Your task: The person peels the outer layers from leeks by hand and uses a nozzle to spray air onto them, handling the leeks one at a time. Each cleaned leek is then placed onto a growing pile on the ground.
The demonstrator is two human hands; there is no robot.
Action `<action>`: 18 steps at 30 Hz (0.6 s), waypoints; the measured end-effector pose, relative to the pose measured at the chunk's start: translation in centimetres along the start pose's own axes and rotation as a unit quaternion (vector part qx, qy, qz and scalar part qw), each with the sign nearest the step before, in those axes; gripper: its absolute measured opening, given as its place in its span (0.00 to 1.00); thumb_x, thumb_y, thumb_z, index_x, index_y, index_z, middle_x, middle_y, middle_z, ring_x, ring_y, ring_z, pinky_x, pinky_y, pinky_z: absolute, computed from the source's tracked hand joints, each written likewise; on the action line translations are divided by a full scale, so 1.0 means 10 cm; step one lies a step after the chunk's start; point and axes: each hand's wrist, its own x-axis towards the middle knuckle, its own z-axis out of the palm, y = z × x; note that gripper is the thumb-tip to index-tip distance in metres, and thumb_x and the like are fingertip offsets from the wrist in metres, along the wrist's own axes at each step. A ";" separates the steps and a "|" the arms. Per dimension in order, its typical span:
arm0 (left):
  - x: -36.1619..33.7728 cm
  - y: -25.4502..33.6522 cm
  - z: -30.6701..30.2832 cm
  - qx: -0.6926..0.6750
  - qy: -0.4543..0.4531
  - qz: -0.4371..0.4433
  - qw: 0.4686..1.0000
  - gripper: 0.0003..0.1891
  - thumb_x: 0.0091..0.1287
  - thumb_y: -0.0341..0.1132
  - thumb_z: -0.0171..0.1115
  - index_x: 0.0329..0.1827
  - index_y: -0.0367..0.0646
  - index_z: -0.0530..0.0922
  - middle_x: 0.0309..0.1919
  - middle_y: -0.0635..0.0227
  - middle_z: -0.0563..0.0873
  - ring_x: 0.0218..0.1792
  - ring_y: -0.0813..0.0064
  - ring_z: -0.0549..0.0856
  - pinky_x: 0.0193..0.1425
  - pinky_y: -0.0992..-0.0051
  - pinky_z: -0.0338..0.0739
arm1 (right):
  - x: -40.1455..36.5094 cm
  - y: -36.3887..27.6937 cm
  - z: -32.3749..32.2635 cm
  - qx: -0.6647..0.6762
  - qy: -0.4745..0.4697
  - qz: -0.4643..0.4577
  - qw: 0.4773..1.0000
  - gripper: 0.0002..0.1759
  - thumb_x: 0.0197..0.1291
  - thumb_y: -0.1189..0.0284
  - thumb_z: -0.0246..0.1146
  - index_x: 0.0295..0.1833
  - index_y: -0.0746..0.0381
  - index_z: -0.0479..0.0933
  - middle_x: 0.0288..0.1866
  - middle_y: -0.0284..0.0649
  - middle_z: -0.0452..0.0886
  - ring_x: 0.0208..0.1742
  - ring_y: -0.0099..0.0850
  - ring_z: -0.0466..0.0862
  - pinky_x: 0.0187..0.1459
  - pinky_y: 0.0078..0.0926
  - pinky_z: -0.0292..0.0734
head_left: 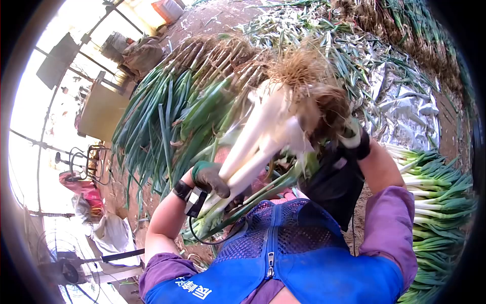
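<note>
My left hand [212, 181], in a grey and green glove, is closed around the lower stalks of a bunch of thick green onions [253, 144]. Their white shanks slant up and away from me, and the shaggy brown roots [296, 68] are at the top. My right hand [350, 134] is beside the roots on the right, mostly hidden and blurred by motion, so its fingers cannot be made out. Just beyond the bunch lies a large heap of unpeeled green onions [167, 111], roots pointing away and leaves toward the left.
Cleaned green onions [435, 218] are stacked on my right. Peeled leaves and scraps cover the ground ahead, beside a whitish plastic sheet [407, 111]. More rooted onions [430, 45] are piled at far right. A fan [68, 268] stands at lower left, near a white sack [114, 235].
</note>
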 end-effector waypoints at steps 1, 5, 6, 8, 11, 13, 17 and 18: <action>-0.02 -0.04 0.00 -0.007 0.041 0.005 0.999 0.32 0.51 0.31 0.79 0.60 0.32 0.79 0.49 0.57 0.88 0.47 0.65 0.88 0.57 0.68 0.83 | 0.06 -0.01 -0.08 -0.018 0.020 0.006 1.000 0.12 0.66 0.65 0.65 0.52 0.55 0.85 0.42 0.42 0.89 0.40 0.37 0.90 0.42 0.31 0.86; -0.06 -0.13 0.02 0.037 0.220 0.002 0.975 0.29 0.52 0.34 0.74 0.58 0.31 0.79 0.46 0.58 0.88 0.46 0.65 0.88 0.56 0.64 0.84 | 0.37 0.70 -1.19 -0.278 0.172 0.153 0.933 0.11 0.66 0.66 0.64 0.51 0.55 0.86 0.42 0.43 0.90 0.40 0.38 0.90 0.42 0.31 0.86; -0.07 -0.20 -0.01 0.046 0.217 -0.006 0.975 0.29 0.52 0.34 0.75 0.58 0.32 0.80 0.46 0.59 0.88 0.46 0.66 0.88 0.56 0.65 0.84 | 0.40 1.41 -1.73 -0.451 0.157 0.203 0.855 0.10 0.66 0.68 0.62 0.48 0.56 0.85 0.42 0.44 0.89 0.39 0.40 0.90 0.41 0.33 0.85; -0.15 -0.50 -0.22 0.121 0.229 -0.017 0.966 0.28 0.54 0.34 0.75 0.58 0.35 0.80 0.45 0.63 0.88 0.47 0.69 0.87 0.57 0.66 0.82 | 0.01 1.76 -2.75 -0.561 0.220 0.137 0.786 0.12 0.69 0.65 0.59 0.46 0.58 0.85 0.41 0.48 0.88 0.39 0.43 0.88 0.40 0.37 0.83; -0.35 -0.61 -0.20 0.054 0.256 0.039 0.964 0.26 0.58 0.35 0.75 0.58 0.32 0.79 0.44 0.60 0.89 0.45 0.67 0.89 0.55 0.67 0.84 | -0.64 1.96 -3.68 -0.562 0.293 0.136 0.762 0.18 0.73 0.58 0.57 0.45 0.60 0.84 0.41 0.52 0.87 0.39 0.47 0.87 0.40 0.41 0.81; -0.33 -0.51 -0.20 0.028 0.304 0.094 0.948 0.25 0.58 0.37 0.74 0.57 0.34 0.81 0.41 0.64 0.88 0.43 0.70 0.87 0.57 0.69 0.81 | -0.92 1.90 -3.66 -0.432 0.350 0.224 0.800 0.23 0.72 0.51 0.58 0.47 0.61 0.84 0.40 0.49 0.86 0.38 0.44 0.86 0.40 0.39 0.79; -0.17 -0.29 -0.41 0.060 0.394 0.142 0.906 0.25 0.61 0.39 0.74 0.58 0.34 0.81 0.45 0.62 0.90 0.48 0.69 0.88 0.58 0.68 0.80 | -1.75 1.77 -2.57 -0.049 0.403 0.365 0.838 0.28 0.64 0.43 0.65 0.44 0.61 0.82 0.27 0.31 0.77 0.27 0.29 0.76 0.30 0.29 0.70; -0.15 -0.29 -0.49 0.064 0.397 0.166 0.901 0.25 0.62 0.40 0.74 0.59 0.34 0.80 0.45 0.62 0.90 0.48 0.70 0.88 0.58 0.68 0.81 | -2.09 1.79 -2.32 -0.068 0.293 0.449 0.842 0.28 0.66 0.44 0.65 0.46 0.61 0.82 0.30 0.32 0.77 0.30 0.30 0.77 0.33 0.31 0.72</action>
